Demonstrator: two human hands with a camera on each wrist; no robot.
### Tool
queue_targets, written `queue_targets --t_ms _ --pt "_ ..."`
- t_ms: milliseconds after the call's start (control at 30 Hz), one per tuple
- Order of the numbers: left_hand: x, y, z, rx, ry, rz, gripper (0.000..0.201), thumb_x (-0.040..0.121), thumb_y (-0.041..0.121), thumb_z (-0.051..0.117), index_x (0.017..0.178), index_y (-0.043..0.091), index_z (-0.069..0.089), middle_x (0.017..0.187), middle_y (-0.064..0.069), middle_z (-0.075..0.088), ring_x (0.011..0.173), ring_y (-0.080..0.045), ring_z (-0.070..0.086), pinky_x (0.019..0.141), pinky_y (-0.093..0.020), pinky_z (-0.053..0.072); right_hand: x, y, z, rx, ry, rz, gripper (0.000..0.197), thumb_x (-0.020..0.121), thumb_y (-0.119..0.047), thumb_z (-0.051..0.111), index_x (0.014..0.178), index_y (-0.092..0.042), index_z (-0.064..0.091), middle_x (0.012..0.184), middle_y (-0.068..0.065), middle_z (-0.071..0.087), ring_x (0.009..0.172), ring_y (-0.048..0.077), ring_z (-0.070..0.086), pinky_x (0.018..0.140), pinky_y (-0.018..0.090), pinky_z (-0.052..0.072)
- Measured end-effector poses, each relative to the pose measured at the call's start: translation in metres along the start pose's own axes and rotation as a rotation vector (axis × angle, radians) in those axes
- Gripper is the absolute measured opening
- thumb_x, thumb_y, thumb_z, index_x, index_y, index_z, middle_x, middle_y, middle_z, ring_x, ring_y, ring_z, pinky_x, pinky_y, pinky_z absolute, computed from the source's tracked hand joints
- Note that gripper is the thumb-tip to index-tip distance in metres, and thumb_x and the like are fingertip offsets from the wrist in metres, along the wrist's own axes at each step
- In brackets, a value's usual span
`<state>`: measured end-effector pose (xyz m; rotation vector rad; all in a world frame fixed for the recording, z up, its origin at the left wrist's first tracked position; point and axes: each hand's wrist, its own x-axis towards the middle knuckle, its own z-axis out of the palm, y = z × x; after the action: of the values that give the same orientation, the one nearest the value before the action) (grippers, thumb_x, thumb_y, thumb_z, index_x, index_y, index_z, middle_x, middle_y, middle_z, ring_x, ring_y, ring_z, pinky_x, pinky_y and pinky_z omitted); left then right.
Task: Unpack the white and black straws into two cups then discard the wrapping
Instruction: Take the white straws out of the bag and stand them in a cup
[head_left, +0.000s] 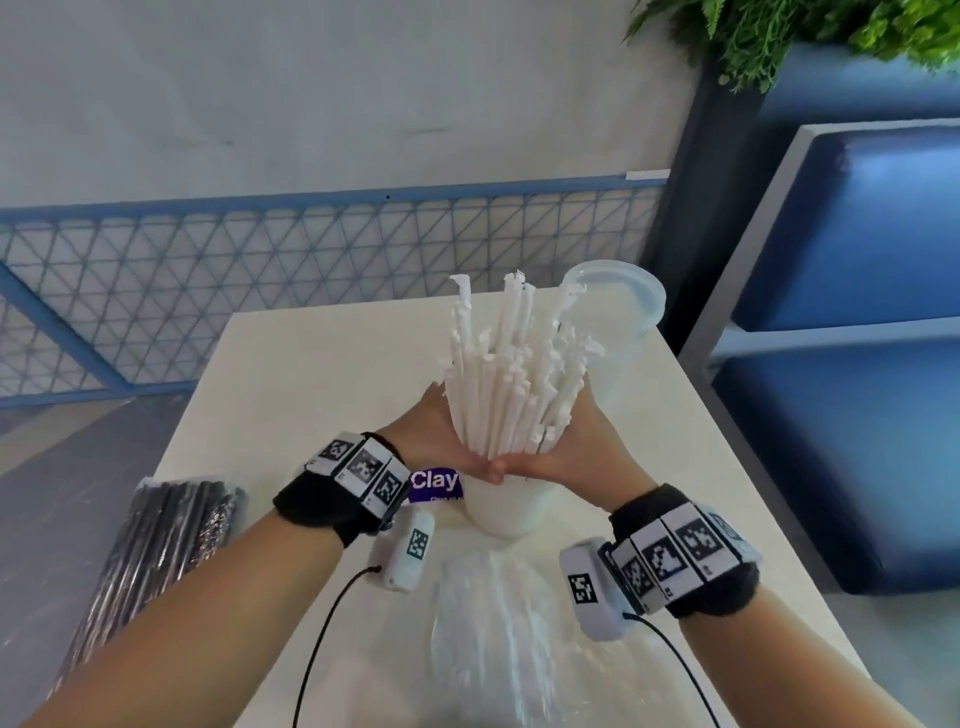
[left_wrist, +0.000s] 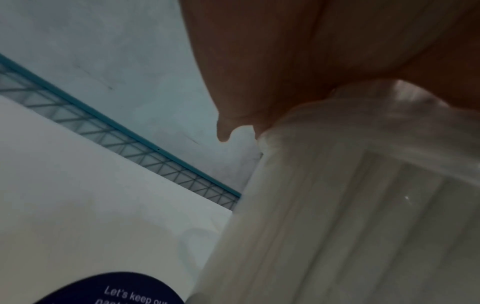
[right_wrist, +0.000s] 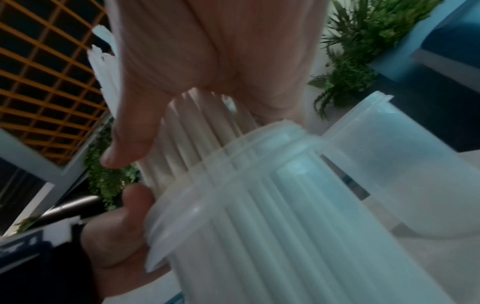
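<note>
From my feed the near cup (head_left: 506, 512) is mostly hidden under both hands; only its frosted, ribbed plastic wall shows in the right wrist view. My left hand (head_left: 436, 441) and right hand (head_left: 574, 452) cup the white straws (head_left: 511, 374) from either side, fingers wrapped round the bundle just above the rim. Straws stand upright in that cup, thin matte tubes with ragged tops fanning outward. Left wrist view is blurred, mostly palm. Second translucent cup (head_left: 621, 322) stands behind, near the table's (head_left: 322, 374) far edge. Black straws (head_left: 156, 540), still in glossy wrap, lie at the left edge, partly cut off. Crinkled clear wrapping (head_left: 498, 623) lies in front of the cup. A purple sticker (head_left: 435, 484) is half covered by my left wrist.
</note>
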<state>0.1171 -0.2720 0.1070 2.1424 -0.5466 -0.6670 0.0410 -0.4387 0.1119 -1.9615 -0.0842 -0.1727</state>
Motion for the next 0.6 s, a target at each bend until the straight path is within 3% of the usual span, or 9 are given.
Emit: queue_targets --t_ms 67,133,167,233,267,300,400,500,600 --pt "-0.002 -0.002 0.003 0.073 -0.021 0.011 0.096 0.027 0.053 0.083 0.116 0.034 0.053 0.131 -0.009 0.053 0.127 -0.026 0.046 0.107 -0.047 0.038 0.002 -0.003 0.011 -0.01 0.035 -0.037 0.121 0.043 -0.047 0.085 0.142 -0.017 0.023 0.138 -0.002 0.04 0.13 0.006 0.039 0.105 0.022 0.038" --pt "-0.003 -0.004 0.005 0.017 0.051 -0.014 0.127 0.025 0.058 0.084 0.137 0.023 0.036 0.143 -0.01 0.042 0.131 -0.025 0.042 0.108 -0.045 0.038 0.002 -0.008 0.019 -0.014 0.081 -0.07 0.105 0.049 -0.045 0.082 0.138 -0.026 0.029 0.136 -0.001 0.044 0.128 0.013 0.042 0.105 0.032 0.04" --pt "-0.005 -0.003 0.005 -0.029 0.091 -0.017 0.129 0.029 0.052 0.087 0.141 0.017 0.031 0.142 -0.008 0.044 0.129 -0.021 0.045 0.106 -0.04 0.041 0.002 -0.011 0.021 -0.008 0.11 -0.073 0.093 0.053 -0.041 0.083 0.132 -0.031 0.033 0.132 -0.002 0.047 0.124 0.012 0.045 0.103 0.032 0.042" --pt "-0.006 -0.001 0.003 -0.143 0.13 0.084 0.1 0.047 0.027 0.091 0.133 0.013 0.042 0.125 0.003 0.058 0.114 -0.003 0.056 0.094 -0.025 0.048 0.005 -0.014 0.021 0.014 0.15 -0.057 0.079 0.059 -0.03 0.085 0.122 -0.03 0.039 0.122 -0.002 0.053 0.114 0.007 0.051 0.095 0.028 0.045" --pt "-0.008 0.005 0.001 -0.169 0.132 0.133 0.089 0.051 0.021 0.089 0.129 0.014 0.047 0.117 0.01 0.061 0.107 0.004 0.058 0.089 -0.018 0.049 0.006 -0.016 0.02 0.022 0.158 -0.063 0.077 0.059 -0.029 0.085 0.122 -0.026 0.04 0.121 -0.001 0.054 0.111 0.006 0.052 0.092 0.025 0.045" --pt "-0.011 0.01 -0.002 -0.174 0.136 0.161 0.089 0.051 0.025 0.088 0.129 0.015 0.047 0.113 0.012 0.062 0.104 0.006 0.059 0.088 -0.015 0.049 0.008 -0.017 0.018 0.024 0.164 -0.075 0.077 0.059 -0.031 0.083 0.123 -0.024 0.041 0.122 0.0 0.054 0.112 0.006 0.052 0.091 0.021 0.044" --pt "-0.014 0.019 -0.009 -0.176 0.154 0.208 0.101 0.045 0.045 0.08 0.134 0.017 0.042 0.114 0.015 0.063 0.106 0.003 0.06 0.089 -0.018 0.05 0.011 -0.029 0.013 0.055 0.19 -0.131 0.078 0.059 -0.037 0.079 0.125 -0.026 0.038 0.125 -0.001 0.053 0.115 0.004 0.052 0.092 0.011 0.043" --pt "-0.019 0.028 -0.013 -0.213 0.199 0.26 0.101 0.044 0.046 0.078 0.134 0.016 0.042 0.115 0.012 0.063 0.109 -0.002 0.06 0.091 -0.022 0.05 0.011 -0.04 0.007 0.091 0.213 -0.199 0.079 0.061 -0.029 0.08 0.125 -0.032 0.033 0.122 -0.009 0.053 0.114 -0.006 0.051 0.09 0.008 0.042" --pt "-0.022 0.033 -0.012 -0.217 0.263 0.331 0.097 0.047 0.04 0.081 0.131 0.014 0.04 0.126 0.0 0.057 0.117 -0.011 0.056 0.098 -0.031 0.048 0.008 -0.044 0.002 0.095 0.198 -0.254 0.092 0.059 -0.024 0.084 0.129 -0.042 0.027 0.125 -0.011 0.049 0.119 -0.003 0.048 0.097 0.013 0.041"
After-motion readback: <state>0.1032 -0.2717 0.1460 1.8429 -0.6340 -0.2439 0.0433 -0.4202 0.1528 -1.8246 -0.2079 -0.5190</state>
